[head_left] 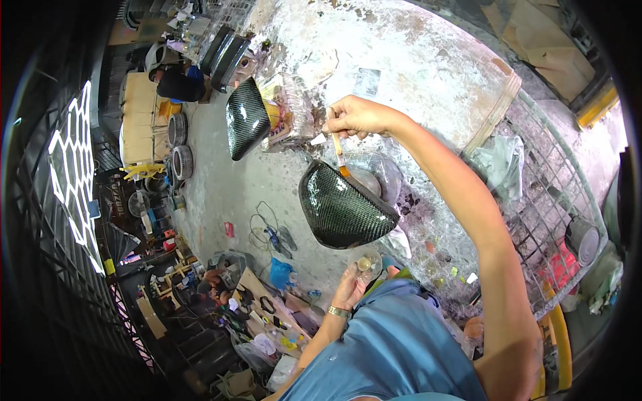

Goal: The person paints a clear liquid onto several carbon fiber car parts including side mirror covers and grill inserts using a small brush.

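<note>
Brush (338,146) is pinched between the thumb and fingers of the right hand (356,117), its tip held at the upper edge of a glossy black panel (348,210). Below that panel, a clear cup (365,263) is gripped by the left hand (348,289). Another black panel (247,120) is seen farther up and left.
</note>
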Available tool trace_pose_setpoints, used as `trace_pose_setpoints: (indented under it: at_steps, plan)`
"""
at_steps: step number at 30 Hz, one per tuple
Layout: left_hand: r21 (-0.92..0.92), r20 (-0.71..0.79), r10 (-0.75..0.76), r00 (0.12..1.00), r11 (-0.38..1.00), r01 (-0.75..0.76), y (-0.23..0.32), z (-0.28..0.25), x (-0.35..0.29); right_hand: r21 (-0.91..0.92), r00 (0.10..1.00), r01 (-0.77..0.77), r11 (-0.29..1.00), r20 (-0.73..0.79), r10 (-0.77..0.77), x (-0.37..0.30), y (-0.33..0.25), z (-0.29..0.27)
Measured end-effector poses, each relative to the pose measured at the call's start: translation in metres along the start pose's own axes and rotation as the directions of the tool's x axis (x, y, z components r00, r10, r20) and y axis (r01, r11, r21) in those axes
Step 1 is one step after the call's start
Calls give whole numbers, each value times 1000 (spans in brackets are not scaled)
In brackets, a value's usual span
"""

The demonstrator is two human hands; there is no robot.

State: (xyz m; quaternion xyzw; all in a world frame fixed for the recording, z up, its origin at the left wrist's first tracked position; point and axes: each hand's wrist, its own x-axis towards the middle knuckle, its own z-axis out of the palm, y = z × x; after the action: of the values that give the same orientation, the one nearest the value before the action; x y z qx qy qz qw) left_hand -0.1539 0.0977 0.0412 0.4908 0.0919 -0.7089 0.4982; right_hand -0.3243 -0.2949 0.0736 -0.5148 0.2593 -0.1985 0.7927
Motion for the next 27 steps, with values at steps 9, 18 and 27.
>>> trace_pose_setpoints:
  at_steps: [9, 18, 27]
  plan:
    - [-45, -3, 0, 1000, 999, 0, -4, -25, 1, -119, 853, 364, 924, -356, -382, -27, 16, 21]
    - [42, 5, -64, 998, 997, 63, 4, -34, 15, -147, 811, 356, 923, -442, -383, -146, 18, 52]
    - [116, 52, -127, 991, 986, 120, 18, -23, 20, -69, 719, 371, 926, -610, -334, -220, 60, 83]
